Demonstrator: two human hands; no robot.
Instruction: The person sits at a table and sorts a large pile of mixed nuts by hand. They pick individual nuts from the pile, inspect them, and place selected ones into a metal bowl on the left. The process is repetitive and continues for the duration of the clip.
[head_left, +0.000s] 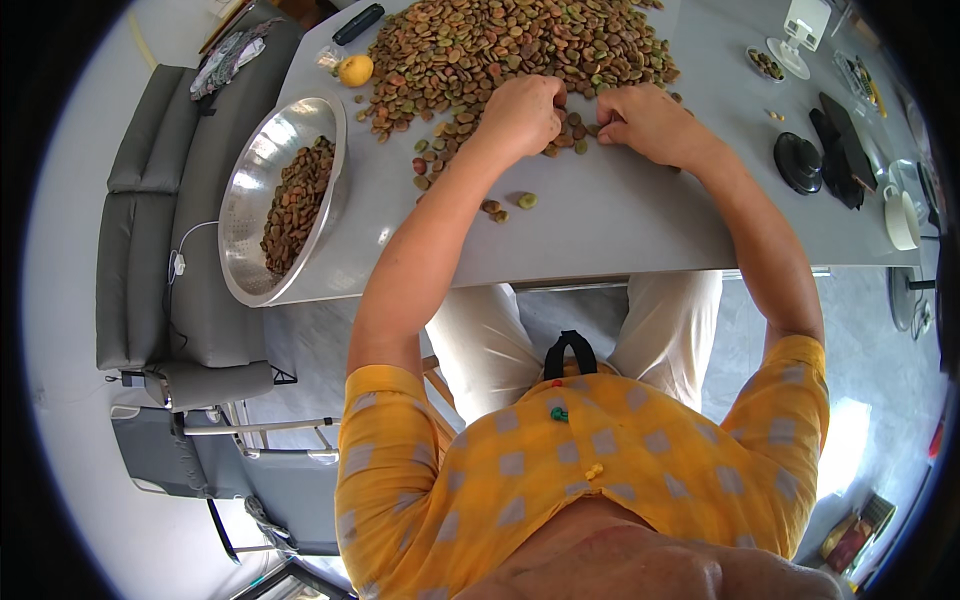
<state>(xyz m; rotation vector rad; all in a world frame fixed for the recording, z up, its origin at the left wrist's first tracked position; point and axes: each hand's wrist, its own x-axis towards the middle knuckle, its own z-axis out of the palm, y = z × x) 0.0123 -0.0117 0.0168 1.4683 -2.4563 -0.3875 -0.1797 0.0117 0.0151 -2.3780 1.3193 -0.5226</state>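
A large heap of dried broad beans (517, 45), brown, reddish and greenish, is spread over the far middle of the grey table (600, 217). At the heap's near edge, my left hand (529, 112) is curled over the beans. My right hand (637, 124) is just to the right, also with bent fingers, close to a few loose beans lying between the hands. Whether either hand pinches a bean is hidden by the fingers. Some beans lie apart nearer to me, one of them a green bean (527, 200). An oval perforated metal colander (247, 187) at the left holds more beans.
A yellow fruit (355, 70) and a dark elongated case (358, 24) lie left of the heap. On the right are a small dish of beans (765, 64), a white stand (789, 56), a black round lid-like object (798, 163) and a white cup (901, 217). The colander overhangs the table's left corner.
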